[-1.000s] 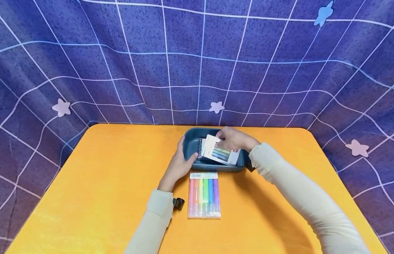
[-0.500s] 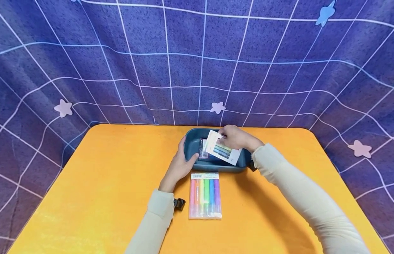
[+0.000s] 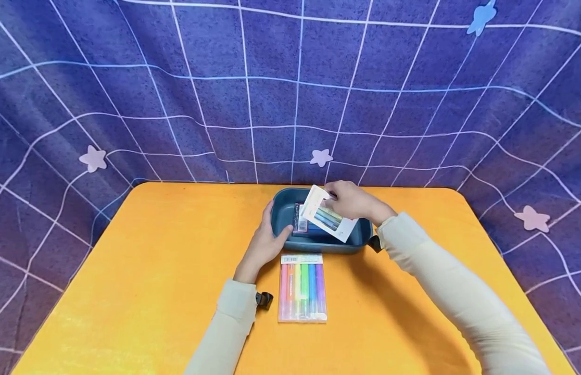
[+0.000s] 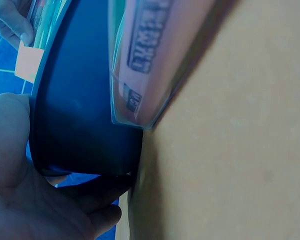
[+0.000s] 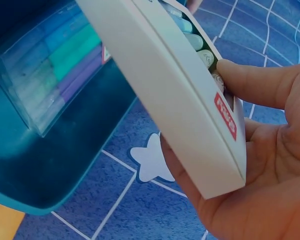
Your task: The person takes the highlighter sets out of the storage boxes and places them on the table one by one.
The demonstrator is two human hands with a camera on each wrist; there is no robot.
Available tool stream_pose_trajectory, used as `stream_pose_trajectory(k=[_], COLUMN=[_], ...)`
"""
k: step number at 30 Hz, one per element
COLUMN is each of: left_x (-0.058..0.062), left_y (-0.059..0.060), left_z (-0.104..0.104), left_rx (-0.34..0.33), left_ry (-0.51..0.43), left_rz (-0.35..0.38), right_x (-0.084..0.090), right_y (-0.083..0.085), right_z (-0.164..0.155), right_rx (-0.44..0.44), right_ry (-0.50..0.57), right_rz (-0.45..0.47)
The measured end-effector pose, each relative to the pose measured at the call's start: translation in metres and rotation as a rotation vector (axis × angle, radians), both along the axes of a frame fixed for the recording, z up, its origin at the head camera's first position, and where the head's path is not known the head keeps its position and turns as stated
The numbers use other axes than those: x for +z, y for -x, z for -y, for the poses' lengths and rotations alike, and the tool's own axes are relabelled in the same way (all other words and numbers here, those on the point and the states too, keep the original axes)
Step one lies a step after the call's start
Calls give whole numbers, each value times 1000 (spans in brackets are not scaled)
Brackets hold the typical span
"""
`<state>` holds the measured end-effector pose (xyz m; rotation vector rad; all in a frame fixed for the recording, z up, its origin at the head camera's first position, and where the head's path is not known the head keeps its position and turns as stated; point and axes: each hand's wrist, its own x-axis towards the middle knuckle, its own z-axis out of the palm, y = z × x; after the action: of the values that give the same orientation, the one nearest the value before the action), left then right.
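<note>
A dark blue plastic bin (image 3: 329, 248) stands near the table's back edge. My left hand (image 3: 263, 245) grips its left end, thumb at the front rim and fingers round the outer wall. Over the right part of the bin, my right hand (image 3: 350, 200) holds a white box of pastel markers (image 5: 175, 110) by one end, thumb at its cut-out window. The box is tilted, its lower corner overlapping the bin's inside in the head view. Inside the bin lies a clear pack of coloured pens (image 5: 65, 65), partly hidden by the box.
In front of the bin, a clear pack of rainbow highlighters (image 3: 302, 289) lies flat on the orange table (image 3: 178, 291). A blue gridded curtain (image 3: 272, 104) with stars hangs right behind the table's back edge.
My right hand has lifted the white marker box slightly up and to the right, showing more of the pack in the bin. The left hand stays on the bin.
</note>
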<state>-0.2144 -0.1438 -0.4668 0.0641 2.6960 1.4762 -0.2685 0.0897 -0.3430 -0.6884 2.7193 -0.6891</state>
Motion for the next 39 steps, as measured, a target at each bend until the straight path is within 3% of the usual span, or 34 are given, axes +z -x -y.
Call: stream_pose_trajectory(k=[13,23,30,39], left_x=[-2,0,1,0], left_y=[0,1,1,1], left_z=[-1,-1,-2,0], left_rx=[-2,5,1,-4], left_ry=[-15,-7,-5,-2], left_rz=[2,6,6,11], right_x=[5,14,12,10], right_y=[-11,-20,-27,-34], right_z=[-2,-9,-23,-36], right_rx=[-1,-60,-106,-121], right_ry=[-48,10,72,125], right_rz=[-156,-124,-37,-40])
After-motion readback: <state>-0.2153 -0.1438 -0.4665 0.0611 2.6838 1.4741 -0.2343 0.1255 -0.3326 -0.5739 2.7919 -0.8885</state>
